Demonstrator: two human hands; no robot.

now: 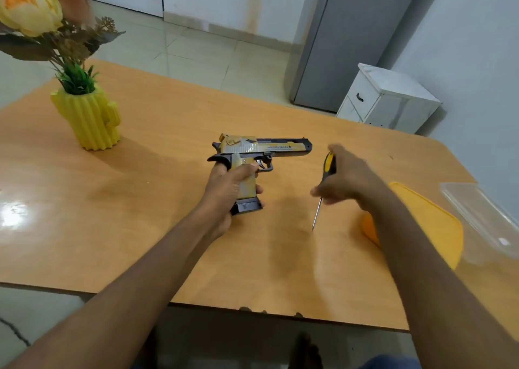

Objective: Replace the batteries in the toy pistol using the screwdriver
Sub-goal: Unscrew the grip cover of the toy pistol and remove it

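Note:
The toy pistol (264, 149) is yellow, silver and black, held above the middle of the wooden table (157, 228) with its barrel pointing right. My left hand (227, 191) grips its handle, and the black magazine base sticks out below my fingers. To the right, my right hand (348, 180) holds a screwdriver (323, 189) with a yellow and black handle. Its thin metal shaft points down and to the left, tip just above the table. The right hand is blurred.
A yellow cactus-shaped vase (90, 118) with artificial flowers stands at the table's far left. An orange lid (429, 228) and a clear plastic container (483, 217) lie at the right edge. Beyond the table stand a white cabinet (387, 99) and a grey door.

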